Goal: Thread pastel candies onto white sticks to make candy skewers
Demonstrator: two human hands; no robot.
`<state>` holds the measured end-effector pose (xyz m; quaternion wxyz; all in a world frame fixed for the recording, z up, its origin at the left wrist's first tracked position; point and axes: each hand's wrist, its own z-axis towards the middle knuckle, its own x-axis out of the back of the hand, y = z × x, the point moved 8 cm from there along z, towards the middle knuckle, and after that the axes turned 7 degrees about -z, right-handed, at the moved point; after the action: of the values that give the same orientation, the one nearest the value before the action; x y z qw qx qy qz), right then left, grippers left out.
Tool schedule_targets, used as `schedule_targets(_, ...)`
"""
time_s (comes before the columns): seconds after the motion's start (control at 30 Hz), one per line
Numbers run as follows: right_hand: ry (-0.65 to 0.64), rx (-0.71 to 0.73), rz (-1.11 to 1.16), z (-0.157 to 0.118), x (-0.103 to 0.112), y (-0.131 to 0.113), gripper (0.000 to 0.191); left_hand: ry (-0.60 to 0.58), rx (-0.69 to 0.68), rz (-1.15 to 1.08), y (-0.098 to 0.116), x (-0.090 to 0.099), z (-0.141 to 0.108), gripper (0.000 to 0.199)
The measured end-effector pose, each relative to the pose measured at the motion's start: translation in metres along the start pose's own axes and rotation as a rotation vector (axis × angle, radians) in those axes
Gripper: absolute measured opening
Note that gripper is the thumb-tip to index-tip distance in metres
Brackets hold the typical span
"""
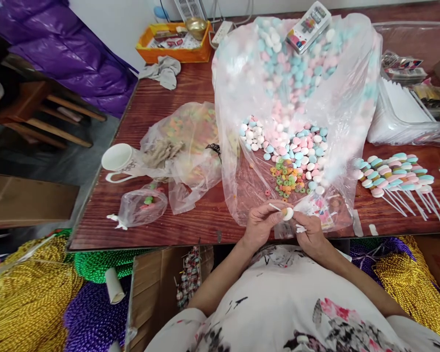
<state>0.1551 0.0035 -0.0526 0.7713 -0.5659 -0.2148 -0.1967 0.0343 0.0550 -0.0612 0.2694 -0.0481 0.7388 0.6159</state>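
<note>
My left hand (260,222) is closed around a thin white stick (274,207), which has a tan piece and a round white candy (288,214) at its right end. My right hand (311,233) is closed too, its fingertips at the right side of that candy. Small white pieces (300,228), perhaps stick ends, poke out between its fingers. Just beyond both hands lie colourful candy rings (286,177) and pastel pink, blue and white candies (308,149), on the mouth of a large clear plastic bag (236,183).
Finished-looking candy skewers (398,173) lie stacked at right, beside a clear plastic bin (374,132). At left are a white mug (118,159), a bag of rings (194,127) and a small bag (132,208). An orange tray (194,55) stands behind. The table's front edge is close.
</note>
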Motion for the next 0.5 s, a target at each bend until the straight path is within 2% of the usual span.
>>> schedule_targets(0.17, 0.115, 0.035, -0.069, 0.004, 0.014, 0.003, 0.022, -0.099, -0.083, 0.135, 0.013, -0.021, 0.008, 0.02)
schedule_targets(0.27, 0.165, 0.017, -0.07, 0.006, 0.026, 0.013, 0.021, -0.218, -0.045, 0.216, 0.025, -0.031, 0.022, 0.024)
schedule_targets(0.33, 0.219, -0.082, -0.013, 0.006, 0.038, 0.027, 0.022, -0.227, -0.013, 0.265, 0.037, -0.022, 0.04, 0.033)
schedule_targets(0.4, 0.286, -0.223, 0.12, 0.003, 0.046, 0.045, 0.027, -0.144, -0.047, 0.372, 0.055, -0.001, 0.068, 0.04)
schedule_targets(0.43, 0.313, -0.285, 0.204, 0.001, 0.048, 0.054, 0.029, -0.095, -0.094, 0.482, 0.064, 0.01, 0.084, 0.038)
schedule_targets(0.5, 0.328, -0.367, 0.353, -0.002, 0.046, 0.066, 0.03, -0.029, -0.228, 0.856, 0.079, 0.023, 0.116, 0.027)
